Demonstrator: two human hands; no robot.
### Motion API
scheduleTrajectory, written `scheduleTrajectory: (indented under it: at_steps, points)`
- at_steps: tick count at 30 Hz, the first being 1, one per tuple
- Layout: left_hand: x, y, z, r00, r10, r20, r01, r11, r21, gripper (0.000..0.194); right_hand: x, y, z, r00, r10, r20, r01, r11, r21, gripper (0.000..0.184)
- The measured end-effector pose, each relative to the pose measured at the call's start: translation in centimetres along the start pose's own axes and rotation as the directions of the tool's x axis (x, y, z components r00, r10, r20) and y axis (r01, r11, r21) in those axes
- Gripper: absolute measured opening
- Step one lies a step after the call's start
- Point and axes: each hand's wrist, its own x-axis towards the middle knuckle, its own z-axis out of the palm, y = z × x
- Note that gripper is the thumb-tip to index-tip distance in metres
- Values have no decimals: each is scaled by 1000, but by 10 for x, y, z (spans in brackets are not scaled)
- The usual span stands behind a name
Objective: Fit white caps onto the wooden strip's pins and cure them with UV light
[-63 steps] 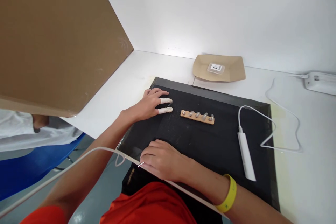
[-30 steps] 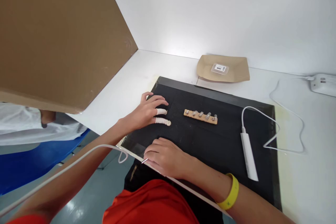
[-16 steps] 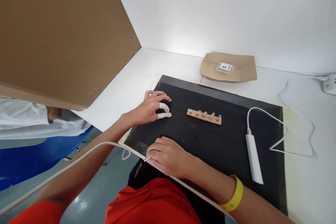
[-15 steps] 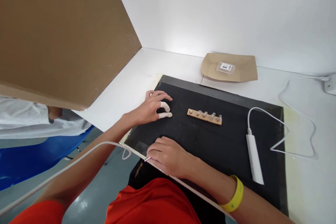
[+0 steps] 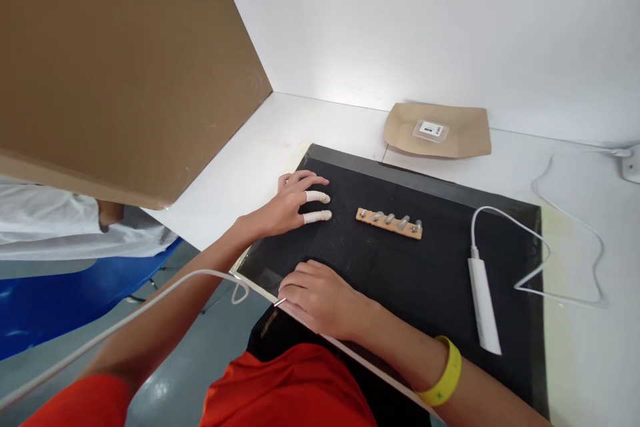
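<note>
My left hand [image 5: 293, 205] rests on the left part of the black mat [image 5: 350, 267], holding nothing. White covers are on its thumb and index finger, and its fingers are stretched out and apart. My right hand [image 5: 320, 297] lies at the mat's front edge with its fingers curled round a thin metal tool [image 5: 280, 302]. Only a short shiny end of this tool sticks out, so its kind is hidden. To the right of my left hand, apart from it, lies a small tan strip [image 5: 367, 217] bearing several clear and metallic little pieces.
A brown paper tray [image 5: 473, 130] holding a clear labelled case [image 5: 431, 130] stands at the back. On the right lies a white stick-like device [image 5: 484, 307] with a cable [image 5: 550, 290]. A cardboard panel [image 5: 125, 67] rises on the left; a person's white clothing [image 5: 45, 220] shows below it.
My left index finger has straightened from a bent pose, and the thumb has shifted slightly. My right hand has kept its place with the metal tool.
</note>
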Motion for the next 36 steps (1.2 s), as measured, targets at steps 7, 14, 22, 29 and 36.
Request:
scheduleTrajectory:
  at_steps: [7,14,22,29,36]
  points:
    - [6,7,3,999,-13,-51,12,1000,-21,38,1,-1,-2,1000,5,0,-5,1000,-5,15]
    - [5,7,4,993,-120,-6,119,992,-49,39,1,-1,-2,1000,0,-5,0,1000,-4,15]
    - [16,0,2,990,-135,27,137,985,-104,28,0,0,-1,1000,7,2,-7,1000,-4,19]
    - [23,-1,-11,991,-105,80,113,987,-111,54,1,-1,-2,1000,17,17,-17,1000,2,17]
    - [7,1,-13,993,-106,49,110,990,-85,36,2,-1,-4,1000,15,23,-15,1000,10,16]
